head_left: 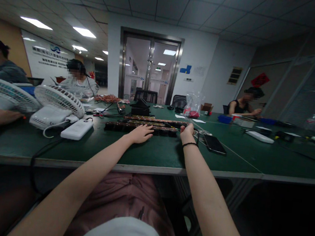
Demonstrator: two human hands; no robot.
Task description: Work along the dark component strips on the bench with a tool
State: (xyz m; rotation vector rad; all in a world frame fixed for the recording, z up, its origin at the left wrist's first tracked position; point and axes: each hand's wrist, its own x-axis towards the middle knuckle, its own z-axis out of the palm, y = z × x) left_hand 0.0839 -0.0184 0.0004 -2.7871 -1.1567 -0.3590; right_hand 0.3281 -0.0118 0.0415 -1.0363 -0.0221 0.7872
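Long dark strips studded with small brown and gold parts lie flat in parallel rows across my green worktop, running left to right, their nearest row touching both my hands.

No legible text; wall sign lettering too blurred.

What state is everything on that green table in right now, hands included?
Left hand: flat, palm down on the long dark strips.
Right hand: closed on the strips' right end.
Phone: face up, screen dark.
Desk fans: tilted back; spinning or not, cannot tell.
Glass doors: shut.
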